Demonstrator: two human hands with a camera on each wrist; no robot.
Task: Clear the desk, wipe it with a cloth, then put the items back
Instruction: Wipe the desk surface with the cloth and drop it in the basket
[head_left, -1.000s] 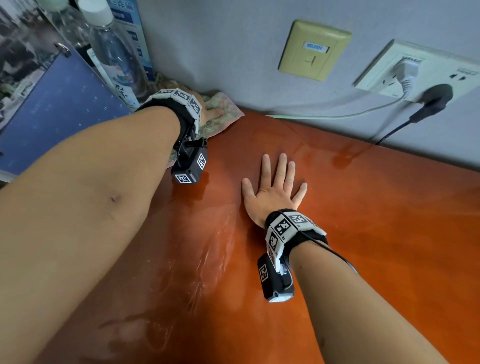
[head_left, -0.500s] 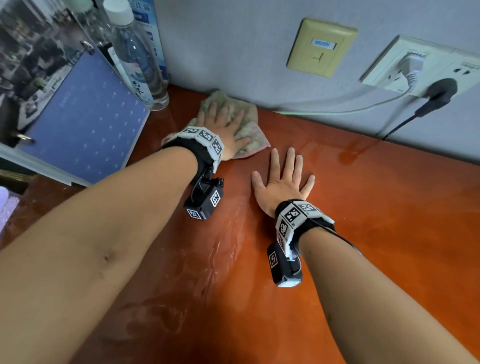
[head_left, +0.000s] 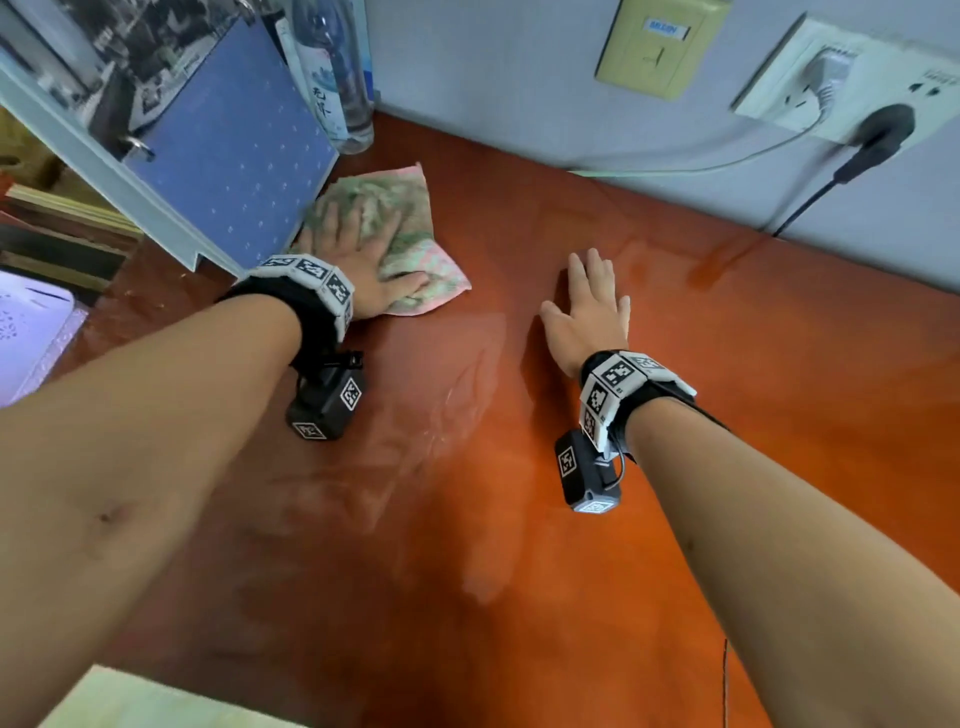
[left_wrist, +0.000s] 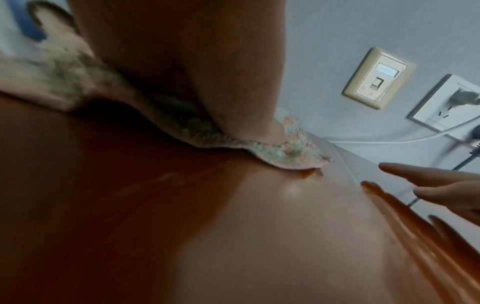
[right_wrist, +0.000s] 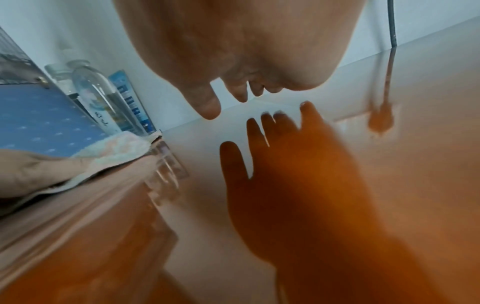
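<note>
A green and pink cloth (head_left: 410, 213) lies on the glossy orange-brown desk (head_left: 571, 519) near its back left corner. My left hand (head_left: 358, 249) presses flat on the cloth with straight fingers; the left wrist view shows the cloth (left_wrist: 291, 152) bunched under the palm. My right hand (head_left: 589, 306) hovers just above the bare desk to the right of the cloth, fingers straight and together, holding nothing. In the right wrist view its fingertips (right_wrist: 207, 109) hang over their reflection in the desk (right_wrist: 389, 185). Wet streaks show on the desk in front of the cloth.
A blue dotted board (head_left: 234, 156) leans at the desk's left edge, touching the cloth's side. A clear water bottle (head_left: 332, 78) stands in the back corner. On the wall are a beige plate (head_left: 660, 47) and a white socket (head_left: 852, 78) with two plugged cables.
My left hand has dragged the cloth from the back corner toward me along the blue board. My right hand has lifted off the desk and drawn its fingers together.
</note>
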